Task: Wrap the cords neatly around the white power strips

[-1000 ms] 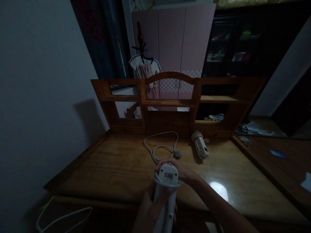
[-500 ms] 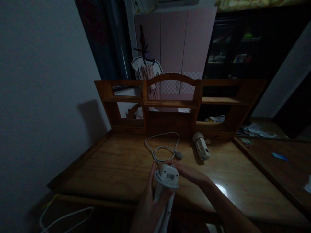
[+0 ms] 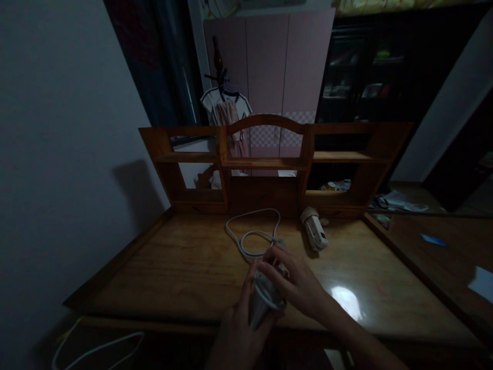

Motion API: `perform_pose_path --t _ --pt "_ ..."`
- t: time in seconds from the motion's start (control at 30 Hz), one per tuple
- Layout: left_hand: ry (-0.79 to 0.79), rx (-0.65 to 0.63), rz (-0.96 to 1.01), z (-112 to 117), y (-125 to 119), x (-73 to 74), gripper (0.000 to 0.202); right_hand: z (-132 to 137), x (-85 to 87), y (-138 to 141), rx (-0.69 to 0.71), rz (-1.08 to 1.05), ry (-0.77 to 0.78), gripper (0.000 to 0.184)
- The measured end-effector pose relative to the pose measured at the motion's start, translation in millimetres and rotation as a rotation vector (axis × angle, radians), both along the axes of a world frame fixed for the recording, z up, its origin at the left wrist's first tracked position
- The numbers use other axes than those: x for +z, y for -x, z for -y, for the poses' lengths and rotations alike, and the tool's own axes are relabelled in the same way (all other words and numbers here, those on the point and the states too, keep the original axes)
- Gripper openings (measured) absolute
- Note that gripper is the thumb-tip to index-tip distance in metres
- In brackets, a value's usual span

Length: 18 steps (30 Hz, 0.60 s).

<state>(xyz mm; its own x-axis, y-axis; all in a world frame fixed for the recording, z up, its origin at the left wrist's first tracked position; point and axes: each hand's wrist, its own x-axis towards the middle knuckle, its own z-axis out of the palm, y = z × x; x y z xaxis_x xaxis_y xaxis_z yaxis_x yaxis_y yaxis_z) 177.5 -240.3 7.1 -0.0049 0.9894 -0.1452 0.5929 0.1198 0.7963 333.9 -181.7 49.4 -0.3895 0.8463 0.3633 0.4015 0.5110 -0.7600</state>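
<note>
In a dim room I hold a long white power strip upright over the front of a wooden desk. My left hand is wrapped round its body from below. My right hand lies over the strip's top end, fingers curled on it and hiding the label. The strip's white cord loops across the desk behind my hands and ends near my right fingertips.
A small white device lies on the desk right of the cord. A wooden shelf unit stands along the desk's back edge. A second white cable hangs at the lower left. Papers lie on a dark surface at right.
My right hand has moved from behind the strip's end to over its top, covering the label. The strip has sunk a little lower.
</note>
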Motion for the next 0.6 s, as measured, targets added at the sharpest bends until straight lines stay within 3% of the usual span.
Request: perform_pose_path --t 0.2,0.33,0.47,0.6 --pt "-0.092 -0.058 -0.051 0 2 -8.0 0.067 -3 -6.3 -3 0.099 0.042 0.252 0.039" --pt "-0.148 -0.114 0.008 -4 1 -8.6 0.066 -4 -13.0 -1 0.103 -0.116 0.195 0.028" --pt "-0.163 -0.150 0.042 -7 2 -9.1 0.068 -1 -19.0 4 0.021 -0.239 0.168 0.024" --pt "-0.148 -0.111 0.083 -4 -1 -8.4 0.073 -3 -19.9 7 -0.039 -0.251 0.160 0.024"
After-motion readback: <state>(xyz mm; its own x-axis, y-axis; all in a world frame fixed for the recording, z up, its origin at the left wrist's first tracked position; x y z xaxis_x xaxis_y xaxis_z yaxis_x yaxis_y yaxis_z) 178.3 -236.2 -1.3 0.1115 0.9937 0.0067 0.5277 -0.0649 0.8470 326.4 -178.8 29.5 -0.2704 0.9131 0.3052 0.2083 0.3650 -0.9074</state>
